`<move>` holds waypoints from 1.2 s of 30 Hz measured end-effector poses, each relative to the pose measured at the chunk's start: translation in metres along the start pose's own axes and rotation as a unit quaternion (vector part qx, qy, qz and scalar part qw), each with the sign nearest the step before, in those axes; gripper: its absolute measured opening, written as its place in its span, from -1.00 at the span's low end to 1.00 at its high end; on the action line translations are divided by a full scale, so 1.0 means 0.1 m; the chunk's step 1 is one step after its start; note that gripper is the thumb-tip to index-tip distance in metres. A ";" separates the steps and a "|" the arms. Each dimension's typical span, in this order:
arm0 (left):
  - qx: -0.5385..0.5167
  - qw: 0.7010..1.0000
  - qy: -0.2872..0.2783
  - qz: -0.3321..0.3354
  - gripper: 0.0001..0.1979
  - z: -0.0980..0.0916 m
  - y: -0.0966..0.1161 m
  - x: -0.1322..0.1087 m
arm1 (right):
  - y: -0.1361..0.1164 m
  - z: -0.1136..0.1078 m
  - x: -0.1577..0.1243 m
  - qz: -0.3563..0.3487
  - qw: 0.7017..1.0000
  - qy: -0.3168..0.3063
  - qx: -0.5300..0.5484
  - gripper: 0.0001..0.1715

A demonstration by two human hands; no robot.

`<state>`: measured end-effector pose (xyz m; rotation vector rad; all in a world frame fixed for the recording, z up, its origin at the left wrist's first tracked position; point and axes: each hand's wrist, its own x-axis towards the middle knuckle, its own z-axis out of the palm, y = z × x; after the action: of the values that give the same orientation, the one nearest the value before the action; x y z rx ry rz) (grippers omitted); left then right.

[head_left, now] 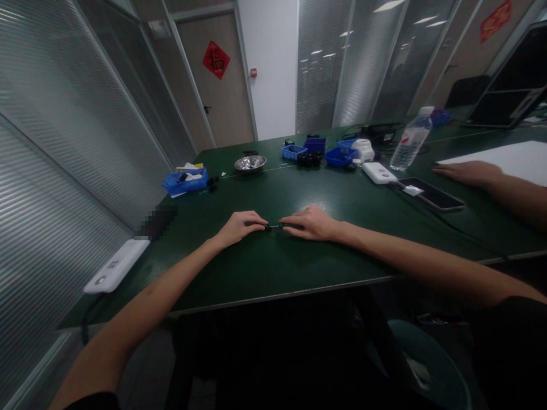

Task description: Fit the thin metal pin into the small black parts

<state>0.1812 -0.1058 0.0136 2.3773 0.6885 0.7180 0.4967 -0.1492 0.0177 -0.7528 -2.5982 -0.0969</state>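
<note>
Above the green table (pixel 273 267), my left hand (pixel 241 228) pinches a small black piece (pixel 268 228) between thumb and fingers. To its right, my right hand (pixel 311 223) is closed around a slim dark tool (pixel 294 226) that points left. A thin light-coloured shaft (pixel 274 226) spans the short gap between the two hands and meets the black piece. The exact shape of the black piece is too small to make out.
Farther back are a metal bowl (pixel 250 164), a blue tray (pixel 186 182), more blue bins (pixel 341 157) and black parts (pixel 310 159). On the right are a bottle (pixel 412 139), a phone (pixel 431 193) and another person's hand (pixel 470 172). A white power bank (pixel 117 266) lies left.
</note>
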 end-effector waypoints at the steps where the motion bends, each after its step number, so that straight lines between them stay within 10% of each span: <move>1: -0.002 1.000 0.001 0.001 -0.74 0.01 0.00 0.00 | 0.00 0.00 0.00 -0.002 1.000 -0.001 -0.001 -0.45; 36: 0.060 0.996 -0.058 0.015 -0.73 0.00 0.20 0.00 | 0.04 0.02 0.01 0.108 0.994 -0.001 -0.009 -0.51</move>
<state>0.1874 -0.1198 0.0259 2.5207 0.6650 0.5597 0.4973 -0.1453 0.0164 -1.0347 -2.5026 -0.0547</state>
